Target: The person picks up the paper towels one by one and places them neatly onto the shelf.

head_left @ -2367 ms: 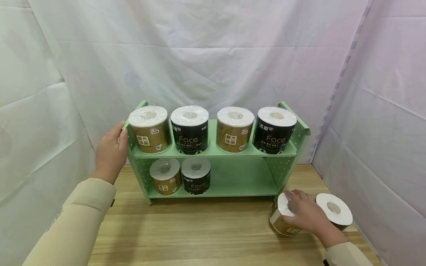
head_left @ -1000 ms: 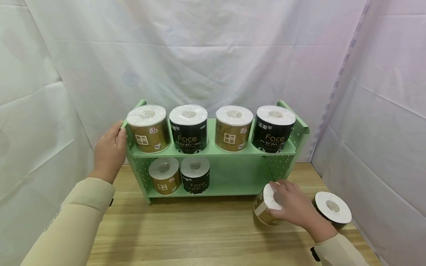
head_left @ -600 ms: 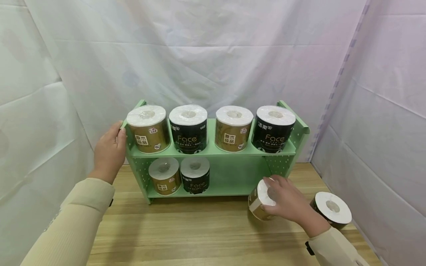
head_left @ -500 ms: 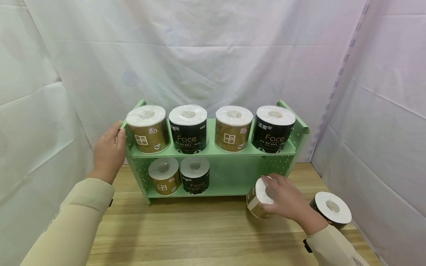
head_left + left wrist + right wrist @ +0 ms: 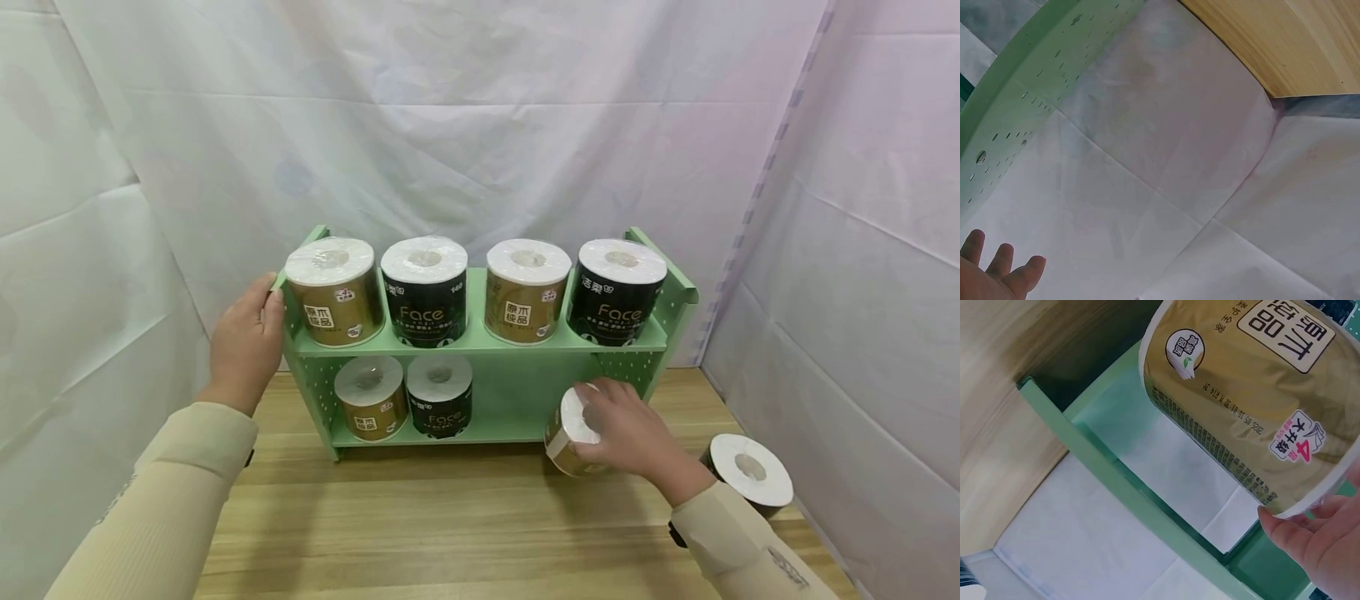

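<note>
My right hand grips a gold-wrapped toilet roll by its top end, thumb and fingers spread across the rim. The roll tilts in front of the lower shelf's right half, close to the front edge. In the right wrist view its printed gold wrapper fills the upper right, with fingertips at the white rim. My left hand holds the top edge of the left side panel of the green two-tier rack. In the left wrist view, several fingers show outside the perforated panel.
Gold and black rolls alternate along the upper shelf. A gold roll and a black one stand at the lower left. Another black-wrapped roll stands on the wooden table at right. White cloth encloses the back and sides.
My right hand has carried the gold toilet roll leftward and away from me, from beside the black roll to the lower shelf's front. My left hand keeps its place on the rack.
</note>
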A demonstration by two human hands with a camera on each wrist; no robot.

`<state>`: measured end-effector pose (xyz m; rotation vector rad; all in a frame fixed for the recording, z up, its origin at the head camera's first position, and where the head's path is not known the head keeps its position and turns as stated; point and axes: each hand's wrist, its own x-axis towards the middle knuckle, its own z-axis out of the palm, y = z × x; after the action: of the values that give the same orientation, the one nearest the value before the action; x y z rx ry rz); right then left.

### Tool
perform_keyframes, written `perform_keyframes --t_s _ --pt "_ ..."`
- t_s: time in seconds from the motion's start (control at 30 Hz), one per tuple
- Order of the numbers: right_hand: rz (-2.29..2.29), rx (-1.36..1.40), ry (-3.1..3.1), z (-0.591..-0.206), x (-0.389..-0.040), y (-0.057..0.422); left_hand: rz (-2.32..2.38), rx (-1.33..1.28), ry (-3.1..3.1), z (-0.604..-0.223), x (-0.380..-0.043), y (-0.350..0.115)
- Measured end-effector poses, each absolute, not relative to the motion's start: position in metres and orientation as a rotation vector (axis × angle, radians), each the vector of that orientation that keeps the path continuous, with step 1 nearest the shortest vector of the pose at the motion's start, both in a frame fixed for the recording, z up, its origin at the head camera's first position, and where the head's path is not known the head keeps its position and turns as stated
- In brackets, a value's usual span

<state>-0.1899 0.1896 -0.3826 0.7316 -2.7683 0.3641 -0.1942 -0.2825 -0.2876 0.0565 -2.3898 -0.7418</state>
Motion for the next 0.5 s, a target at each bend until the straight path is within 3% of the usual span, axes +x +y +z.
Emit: perform_keyframes --t_s 0.5 --pt "0.352 0.745 -2.796 -0.377 -0.206 0.171 -0.733 0.042 -2.369 -0.287 -0.195 -0.283"
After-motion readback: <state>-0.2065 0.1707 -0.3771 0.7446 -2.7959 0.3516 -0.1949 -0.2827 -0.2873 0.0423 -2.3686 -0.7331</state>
